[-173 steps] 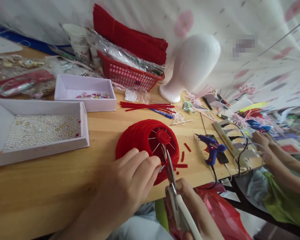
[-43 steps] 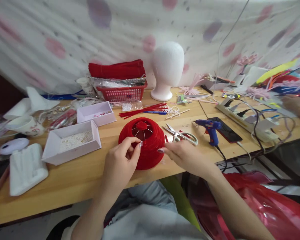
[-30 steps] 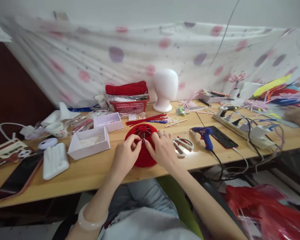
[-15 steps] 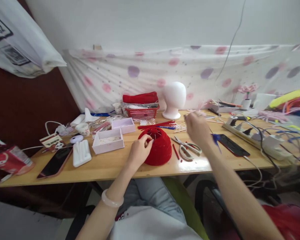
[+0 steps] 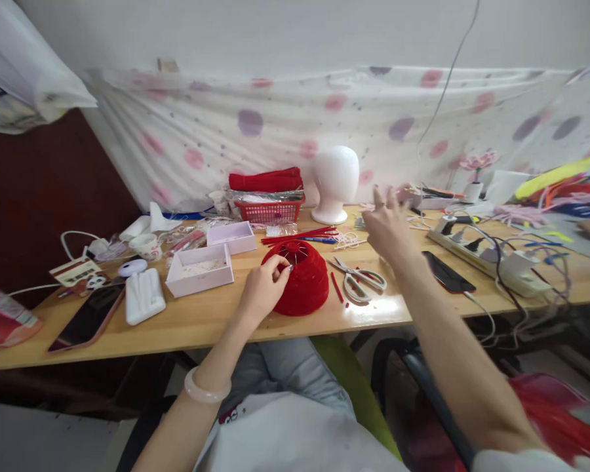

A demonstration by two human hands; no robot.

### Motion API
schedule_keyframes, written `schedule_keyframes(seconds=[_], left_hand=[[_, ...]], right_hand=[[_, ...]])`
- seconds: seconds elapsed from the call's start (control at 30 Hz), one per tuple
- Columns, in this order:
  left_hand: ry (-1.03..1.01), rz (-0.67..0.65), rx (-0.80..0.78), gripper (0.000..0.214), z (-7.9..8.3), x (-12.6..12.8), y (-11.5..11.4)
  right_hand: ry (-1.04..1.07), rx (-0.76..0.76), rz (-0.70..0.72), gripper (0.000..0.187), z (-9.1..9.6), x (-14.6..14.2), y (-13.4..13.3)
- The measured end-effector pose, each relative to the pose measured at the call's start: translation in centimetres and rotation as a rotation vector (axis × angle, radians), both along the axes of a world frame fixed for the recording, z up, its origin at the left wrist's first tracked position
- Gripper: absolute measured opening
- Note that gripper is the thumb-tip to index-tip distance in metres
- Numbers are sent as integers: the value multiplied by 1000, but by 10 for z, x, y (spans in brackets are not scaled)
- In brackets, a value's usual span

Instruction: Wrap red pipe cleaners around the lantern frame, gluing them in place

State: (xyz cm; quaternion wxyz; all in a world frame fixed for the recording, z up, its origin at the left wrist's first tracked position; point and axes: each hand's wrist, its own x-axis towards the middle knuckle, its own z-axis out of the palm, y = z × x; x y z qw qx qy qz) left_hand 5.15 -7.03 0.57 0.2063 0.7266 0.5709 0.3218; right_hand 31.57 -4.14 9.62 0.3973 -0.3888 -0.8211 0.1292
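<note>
A red, fuzzy dome-shaped piece (image 5: 305,285), apparently of chenille stems, stands near the front edge of the table with an opening at its top and pale wire ends inside. My left hand (image 5: 270,280) is pinched closed at the left edge of that opening, thumb and forefinger together on the red piece. My right hand (image 5: 387,219) reaches out to the back right, slightly blurred, its fingers spread with nothing seen in them. White-handled scissors (image 5: 358,280) lie open between the dome and my right forearm. Red stems (image 5: 299,236) and a blue pen (image 5: 323,240) lie behind the dome.
A white foam head (image 5: 335,183) and a red basket (image 5: 270,211) stand at the back. Two open boxes (image 5: 199,282), a white case (image 5: 145,296) and a phone (image 5: 86,318) lie left. Another phone (image 5: 447,272) and a power strip (image 5: 491,259) with cables lie right.
My right hand's fingers have spread from a bent, closed shape as it stays reached out over the back right. My left hand keeps its pinch on the red dome. The view has shifted slightly.
</note>
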Motion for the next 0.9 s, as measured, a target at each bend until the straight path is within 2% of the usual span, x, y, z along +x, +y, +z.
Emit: schedule_keyframes(seconds=[0.03,0.07,0.17,0.3,0.43,0.53,0.67,0.8,0.9], left_hand=[[4,2,0,31,0,0,0],[8,4,0,31,0,0,1],[24,8,2,30,1,0,1],[44,5,4,29,2,-2,2],[50,-2,25,29,0,-3,4],[45,-3,51,28,-1,-4,6],[18,-9,83,24,-1,-6,7],[-50,-2,121,8,-3,-6,6],[-100,-5,136,5,-3,-6,5]], right_hand=[[35,34,-131,52,-18,-8,11],[63,42,-215,35,-35,-14,18],[107,23,-363,33,-74,-30,21],[93,23,-469,27,-110,-52,-5],[-11,91,-444,29,-136,-81,-26],[-61,128,-362,28,-143,-87,-24],[-13,139,-300,25,-141,-68,-17],[126,162,-343,26,-140,-54,-26],[215,206,-401,28,-140,-55,-34]])
